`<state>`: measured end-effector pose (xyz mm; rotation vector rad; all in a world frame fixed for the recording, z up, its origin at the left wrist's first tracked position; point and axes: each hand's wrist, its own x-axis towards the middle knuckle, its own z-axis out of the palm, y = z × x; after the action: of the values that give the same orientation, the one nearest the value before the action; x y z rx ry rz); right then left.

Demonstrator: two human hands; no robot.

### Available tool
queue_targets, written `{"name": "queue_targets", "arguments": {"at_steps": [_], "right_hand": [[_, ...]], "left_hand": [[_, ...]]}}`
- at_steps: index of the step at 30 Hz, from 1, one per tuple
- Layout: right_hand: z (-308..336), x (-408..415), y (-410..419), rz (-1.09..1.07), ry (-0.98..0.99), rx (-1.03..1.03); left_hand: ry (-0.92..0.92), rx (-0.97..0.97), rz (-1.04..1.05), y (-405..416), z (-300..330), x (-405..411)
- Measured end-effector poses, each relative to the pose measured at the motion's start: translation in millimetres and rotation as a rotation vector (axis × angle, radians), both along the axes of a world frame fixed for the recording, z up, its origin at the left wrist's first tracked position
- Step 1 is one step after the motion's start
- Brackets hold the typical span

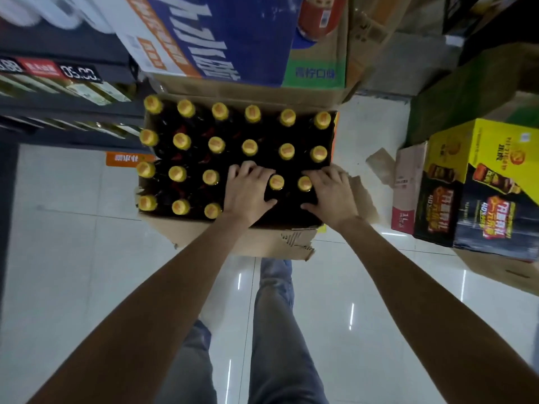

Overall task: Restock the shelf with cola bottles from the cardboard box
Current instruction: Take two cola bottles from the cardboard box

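An open cardboard box stands on the floor before me, packed with several dark cola bottles with yellow caps. My left hand reaches into the near right part of the box, its fingers curled over a bottle top that it hides. My right hand is beside it at the box's right edge, fingers curled around the neck of a bottle whose yellow cap shows by the fingertips. Another capped bottle stands between the two hands. The shelf is at the upper left.
A blue and white carton lies on stacked boxes behind the open box. A yellow and black drinks carton sits at the right on other cardboard. Glossy floor tiles spread left and near; my legs are below.
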<state>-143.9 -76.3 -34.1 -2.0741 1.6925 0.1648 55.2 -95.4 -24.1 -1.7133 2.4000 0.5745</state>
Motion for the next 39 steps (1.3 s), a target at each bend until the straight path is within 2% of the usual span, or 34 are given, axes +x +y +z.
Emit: {"name": "queue_targets", "arguments": {"at_steps": [3, 9, 14, 19, 24, 28, 31, 35, 37, 39], "right_hand": [[-13, 1, -5, 0.015, -0.004, -0.089], [-23, 4, -8, -0.016, -0.012, -0.145], [-4, -1, 0, -0.134, -0.187, -0.172], [38, 1, 8, -0.362, -0.472, -0.033], [49, -6, 17, -0.595, -0.667, -0.01], [71, -8, 24, -0.673, -0.833, -0.018], [103, 0, 20, -0.6, -0.931, -0.053], [155, 23, 10, -0.429, -1.044, -0.002], [176, 38, 7, -0.35, -1.056, 0.059], [192, 55, 8, -0.273, -1.084, 0.12]], "left_hand": [[-0.094, 0.021, -0.043, -6, -14, -5], [-0.277, 0.044, 0.037, -12, -16, -18], [-0.225, -0.004, 0.086, -7, -19, -24], [-0.161, -0.025, 0.038, -7, -15, -18], [0.084, -0.153, -0.032, -1, -1, -8], [0.393, -0.196, 0.075, 11, 40, 0], [0.636, -0.083, 0.215, 19, 85, 9], [0.798, 0.112, 0.402, 32, 131, 21], [0.865, 0.081, 0.478, 44, 146, 32], [1.011, -0.009, 0.601, 58, 163, 49]]}}
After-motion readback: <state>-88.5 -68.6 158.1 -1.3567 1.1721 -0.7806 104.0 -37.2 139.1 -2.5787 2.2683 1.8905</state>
